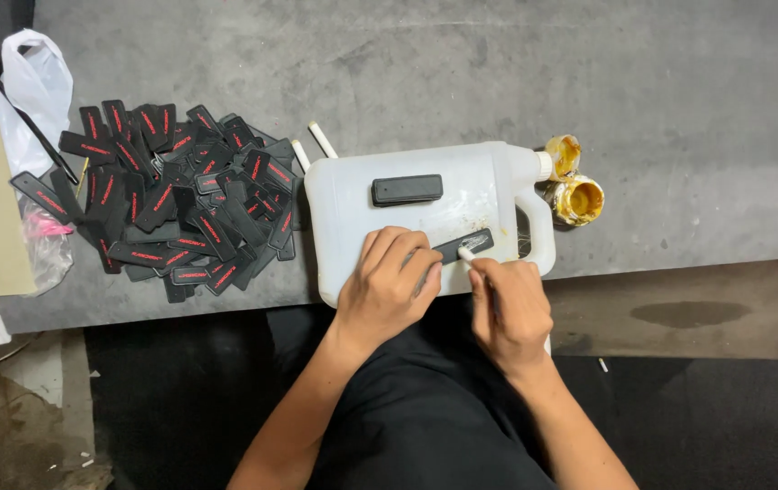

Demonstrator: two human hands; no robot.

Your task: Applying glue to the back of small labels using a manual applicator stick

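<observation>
A white plastic jug [353,213] lies flat on the grey floor mat in front of me. On it rests a black rectangular piece [406,190] near the top. My left hand [387,286] presses a black strip [463,245] against the jug's near edge. My right hand [507,304] grips a thin white stick [466,257] whose tip touches the strip's right end, which looks smeared with glue.
A heap of several black strips with red marks [167,200] lies left of the jug. Two white sticks [321,139] poke out behind the jug. Two small open cans of yellow glue [576,198] stand at its right. White plastic bags [35,86] lie far left.
</observation>
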